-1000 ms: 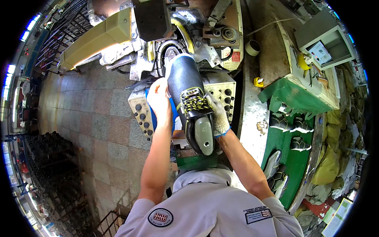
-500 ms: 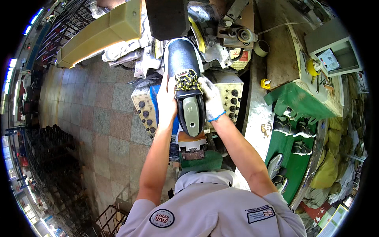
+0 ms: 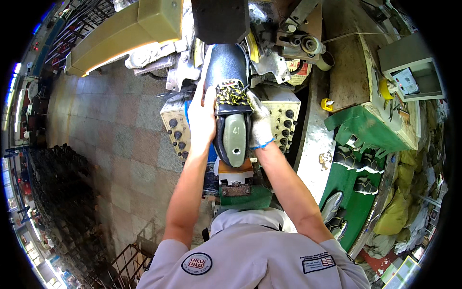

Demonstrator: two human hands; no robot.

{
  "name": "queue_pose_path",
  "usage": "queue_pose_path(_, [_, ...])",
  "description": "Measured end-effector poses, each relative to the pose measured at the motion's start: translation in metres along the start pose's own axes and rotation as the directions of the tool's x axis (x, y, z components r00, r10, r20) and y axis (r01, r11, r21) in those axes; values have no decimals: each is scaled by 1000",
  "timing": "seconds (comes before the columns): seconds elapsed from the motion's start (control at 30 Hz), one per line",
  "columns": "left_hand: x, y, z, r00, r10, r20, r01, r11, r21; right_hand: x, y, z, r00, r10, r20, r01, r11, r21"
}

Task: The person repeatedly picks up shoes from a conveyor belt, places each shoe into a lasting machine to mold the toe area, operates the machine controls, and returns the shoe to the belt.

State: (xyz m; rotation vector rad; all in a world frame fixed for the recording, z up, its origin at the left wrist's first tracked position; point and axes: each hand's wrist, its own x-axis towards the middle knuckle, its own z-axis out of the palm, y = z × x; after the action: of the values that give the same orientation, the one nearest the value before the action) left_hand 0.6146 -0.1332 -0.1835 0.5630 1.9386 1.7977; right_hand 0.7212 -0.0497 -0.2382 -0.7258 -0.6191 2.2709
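Observation:
A dark blue leather shoe (image 3: 225, 66) with yellow-and-black laces (image 3: 233, 94) lies in front of me, its toe under the machine's dark block (image 3: 221, 21). A grey-green shoe last (image 3: 235, 139) fills its heel end. My bare left hand (image 3: 202, 116) is closed against the shoe's left side, fingers pointing toward the toe. My right hand (image 3: 260, 121), in a whitish glove with a blue cuff, grips the right side by the laces. Both palms press on the upper; the fingertips underneath are hidden. Below the heel is an orange-brown support (image 3: 234, 166) on the machine.
Control boxes with black knobs (image 3: 285, 126) flank the shoe. A yellowish machine cover (image 3: 122, 38) reaches out at the left. To the right, several shoes (image 3: 347, 159) lie on a green shelf (image 3: 321, 191) beside a workbench (image 3: 347, 72). Dark racks (image 3: 55, 207) stand at the far left.
The view has shifted slightly, so the machine appears a little farther right. Both hands still hold the shoe, with its toe by the machine; the right hand has turned slightly around its side.

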Motion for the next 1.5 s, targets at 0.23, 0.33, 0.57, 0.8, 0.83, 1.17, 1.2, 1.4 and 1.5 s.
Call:
queue_pose_path(0.23, [2, -61, -5, 981, 181, 73, -178, 983, -46, 1, -12, -4, 989, -146, 26, 146, 920, -364])
queue_pose_path(0.33, [-5, -27, 6, 999, 27, 32, -29, 997, 67, 2, -19, -8, 994, -96, 54, 108, 938, -329])
queue_pose_path(0.57, [9, -41, -14, 992, 69, 103, -56, 991, -120, 5, 0, -7, 964, -259, 51, 243, 793, -558])
queue_pose_path(0.8, [3, -37, -2, 999, 35, 38, -34, 999, -24, 17, 5, -19, 994, -106, 15, 107, 966, -236])
queue_pose_path(0.83, [5, -37, -6, 1000, 14, 23, -13, 999, -43, 12, 9, -18, 987, -160, 3, 151, 927, -343])
queue_pose_path(1.17, [-26, -64, 6, 868, -423, 261, 494, 679, -543, 10, 0, -17, 991, -132, 26, 132, 921, -366])
queue_pose_path(1.2, [-23, -64, 4, 879, -385, 282, 477, 696, -536, 9, 2, -13, 990, -142, 10, 137, 922, -361])
queue_pose_path(1.4, [-15, -63, -8, 871, -380, 312, 487, 753, -443, -2, 8, 1, 984, -163, -69, 129, 929, -347])
queue_pose_path(1.5, [-18, -56, -1, 870, -379, 316, 490, 732, -473, 8, 14, -13, 987, -148, -64, 117, 929, -351])
